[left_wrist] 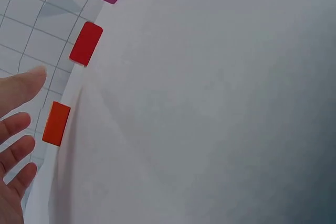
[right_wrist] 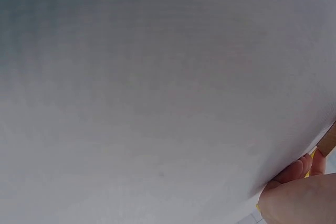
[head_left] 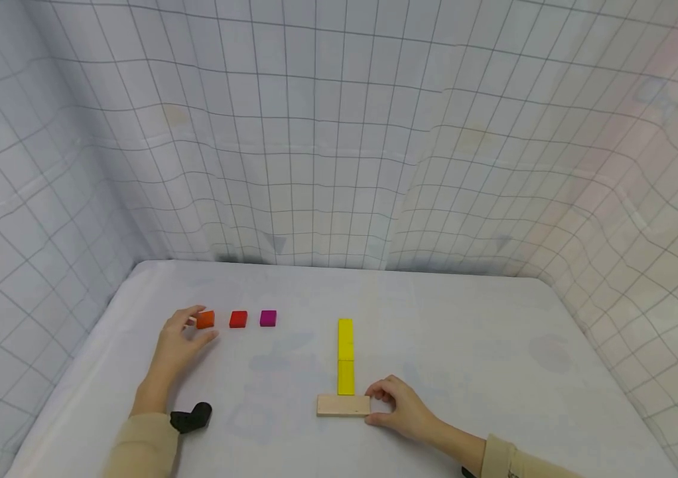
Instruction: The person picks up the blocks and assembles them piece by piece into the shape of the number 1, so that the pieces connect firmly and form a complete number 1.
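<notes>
The wooden block (head_left: 343,405) is pinched at its three o'clock end by the thumb and fingers of the right hand (head_left: 401,409), with two yellow blocks (head_left: 345,355) lined up toward twelve. At ten o'clock on the worktop (head_left: 464,338), the orange block (head_left: 205,320) is bordered by the partly opened left hand (head_left: 175,345), whose contact cannot be told; the red block (head_left: 239,319) and purple block (head_left: 269,318) are set toward its three o'clock.

Yellow bars (head_left: 345,355), wooden block (head_left: 343,405) obstruct middle; far-right cloth (head_left: 506,345) passable.

Curtained booth (head_left: 22,172): grid-patterned cloth (head_left: 327,133), white-covered table (head_left: 464,332)
</notes>
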The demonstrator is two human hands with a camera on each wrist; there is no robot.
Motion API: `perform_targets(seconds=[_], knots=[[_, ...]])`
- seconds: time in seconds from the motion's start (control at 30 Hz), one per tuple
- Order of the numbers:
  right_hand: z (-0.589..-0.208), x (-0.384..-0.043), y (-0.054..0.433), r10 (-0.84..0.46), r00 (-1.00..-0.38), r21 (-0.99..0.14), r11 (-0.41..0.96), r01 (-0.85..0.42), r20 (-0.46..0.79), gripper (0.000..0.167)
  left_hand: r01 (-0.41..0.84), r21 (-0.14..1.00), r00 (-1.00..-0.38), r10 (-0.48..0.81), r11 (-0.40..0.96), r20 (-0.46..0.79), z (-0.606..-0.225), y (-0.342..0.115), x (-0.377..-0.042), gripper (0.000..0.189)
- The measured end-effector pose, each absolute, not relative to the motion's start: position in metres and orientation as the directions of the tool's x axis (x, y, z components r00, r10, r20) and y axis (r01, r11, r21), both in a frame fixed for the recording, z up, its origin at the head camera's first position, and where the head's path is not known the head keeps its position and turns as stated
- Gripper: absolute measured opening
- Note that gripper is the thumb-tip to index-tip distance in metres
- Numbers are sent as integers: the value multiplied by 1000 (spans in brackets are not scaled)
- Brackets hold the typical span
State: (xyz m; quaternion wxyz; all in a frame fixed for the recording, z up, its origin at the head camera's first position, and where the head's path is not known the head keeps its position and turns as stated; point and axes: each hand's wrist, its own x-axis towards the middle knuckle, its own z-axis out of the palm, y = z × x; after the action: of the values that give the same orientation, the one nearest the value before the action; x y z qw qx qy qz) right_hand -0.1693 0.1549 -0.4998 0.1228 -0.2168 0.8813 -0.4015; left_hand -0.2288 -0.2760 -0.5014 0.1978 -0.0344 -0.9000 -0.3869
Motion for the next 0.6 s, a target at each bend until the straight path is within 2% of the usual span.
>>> perform_targets(seconds=[0.6], knots=[[-497, -171, 154, -483, -874, -764, 582, -278, -50, 33, 102, 727, -961, -121, 679, 248, -515, -296, -243, 57]])
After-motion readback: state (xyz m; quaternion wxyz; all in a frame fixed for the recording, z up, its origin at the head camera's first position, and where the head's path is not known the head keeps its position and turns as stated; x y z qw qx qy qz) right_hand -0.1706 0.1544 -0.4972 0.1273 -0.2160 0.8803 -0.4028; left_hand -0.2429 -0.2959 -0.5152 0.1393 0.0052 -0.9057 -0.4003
